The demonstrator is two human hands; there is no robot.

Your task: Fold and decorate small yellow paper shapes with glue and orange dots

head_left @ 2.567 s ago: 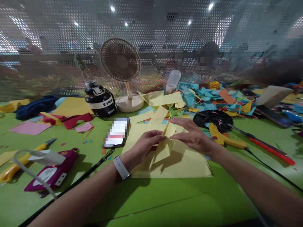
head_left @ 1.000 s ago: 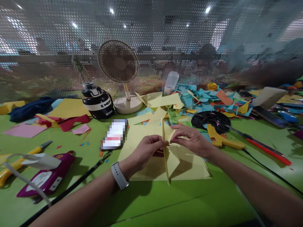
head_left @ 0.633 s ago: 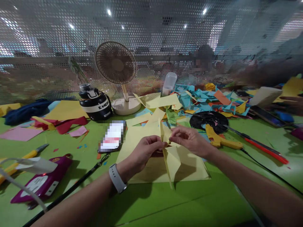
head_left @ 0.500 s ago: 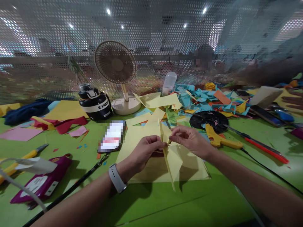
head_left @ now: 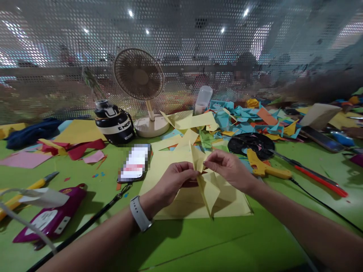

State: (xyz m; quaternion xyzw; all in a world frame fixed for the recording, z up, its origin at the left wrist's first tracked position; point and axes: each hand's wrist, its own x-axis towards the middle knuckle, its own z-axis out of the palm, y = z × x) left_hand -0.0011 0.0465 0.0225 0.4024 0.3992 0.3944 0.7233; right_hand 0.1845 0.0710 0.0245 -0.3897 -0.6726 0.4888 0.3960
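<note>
Between my hands stands a folded piece of pale yellow paper (head_left: pixel 210 190), raised above larger yellow sheets (head_left: pixel 167 207) lying on the green table. My left hand (head_left: pixel 178 179), with a white watch (head_left: pixel 140 214) on its wrist, pinches the paper near its middle crease. From the other side my right hand (head_left: pixel 227 166) grips the paper's upper flap between thumb and fingertips. The fingers of both hands are closed, and some of my left fingers are hidden behind the paper.
Left of the sheets lies a phone (head_left: pixel 134 164) on a black lanyard. A yellow glue gun (head_left: pixel 266 168), a black round tray (head_left: pixel 251 145) and a red-handled cutter (head_left: pixel 320 179) lie right. Behind stand a fan (head_left: pixel 138 75), a black bottle (head_left: pixel 113 124) and blue paper pieces (head_left: pixel 241 117).
The folded paper's lower end has swung slightly to the right and up, and its flap has opened a little. Both hands keep their grip with hardly any movement.
</note>
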